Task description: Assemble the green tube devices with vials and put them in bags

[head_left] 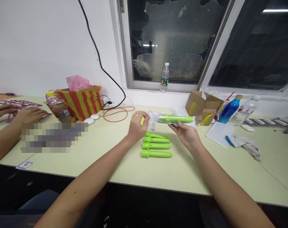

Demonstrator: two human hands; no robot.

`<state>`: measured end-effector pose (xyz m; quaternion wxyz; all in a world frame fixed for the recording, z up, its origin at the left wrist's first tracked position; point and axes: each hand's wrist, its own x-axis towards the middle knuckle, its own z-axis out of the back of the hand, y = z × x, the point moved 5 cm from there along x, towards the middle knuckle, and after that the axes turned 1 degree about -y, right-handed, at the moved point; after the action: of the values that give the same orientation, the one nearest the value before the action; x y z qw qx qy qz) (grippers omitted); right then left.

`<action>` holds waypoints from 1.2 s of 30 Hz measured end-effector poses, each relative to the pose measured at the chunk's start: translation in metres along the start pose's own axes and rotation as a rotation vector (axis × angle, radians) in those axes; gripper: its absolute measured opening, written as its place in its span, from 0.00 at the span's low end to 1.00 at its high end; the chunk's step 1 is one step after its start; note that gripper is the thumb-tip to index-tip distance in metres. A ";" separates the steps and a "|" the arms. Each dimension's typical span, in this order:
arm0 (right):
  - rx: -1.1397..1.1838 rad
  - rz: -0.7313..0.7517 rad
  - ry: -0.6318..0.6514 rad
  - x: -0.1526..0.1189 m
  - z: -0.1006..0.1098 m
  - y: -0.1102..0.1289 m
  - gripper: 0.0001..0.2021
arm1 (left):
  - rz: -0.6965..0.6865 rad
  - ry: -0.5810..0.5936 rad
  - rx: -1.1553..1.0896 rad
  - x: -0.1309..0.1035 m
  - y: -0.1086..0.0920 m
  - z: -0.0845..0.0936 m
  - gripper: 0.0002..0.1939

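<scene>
A clear plastic bag (171, 119) with a green tube inside is held level above the table. My left hand (138, 125) pinches the bag's left end, fingers closed. My right hand (185, 133) grips its right part from below, thumb on top. Several green tubes (159, 154) lie in a rough column on the table, just below the bag and between my forearms. A small clear object (153, 126) stands behind them, partly hidden by the bag.
Another person's hands (27, 115) work on purple pieces at the left. A striped bag (83, 103), tea bottle (59, 107) and red cable stand left of centre. Right are a cardboard box (202, 107), bottles (231, 109), a white sheet (220, 134) and a glove (247, 145).
</scene>
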<state>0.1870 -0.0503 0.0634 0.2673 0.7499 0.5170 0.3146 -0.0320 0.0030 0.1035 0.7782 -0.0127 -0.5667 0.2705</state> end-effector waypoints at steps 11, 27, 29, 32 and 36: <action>0.109 -0.038 -0.084 0.006 0.011 0.005 0.15 | 0.128 -0.024 -0.116 -0.001 0.028 -0.002 0.11; 0.013 0.007 -0.008 -0.002 -0.001 -0.008 0.13 | -0.207 0.028 0.218 -0.009 0.003 -0.013 0.16; 0.020 0.004 -0.017 -0.001 0.001 -0.006 0.12 | -0.196 0.032 0.244 -0.007 0.012 -0.010 0.14; 0.034 -0.009 -0.027 0.000 0.004 -0.002 0.10 | -0.187 0.088 0.231 -0.005 0.024 -0.009 0.13; 0.053 -0.024 -0.037 0.000 0.004 0.000 0.09 | -0.126 0.098 0.108 -0.005 0.029 -0.009 0.09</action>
<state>0.1900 -0.0504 0.0609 0.2607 0.7561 0.5291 0.2835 -0.0369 0.0285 0.0863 0.8199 0.0519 -0.5122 0.2504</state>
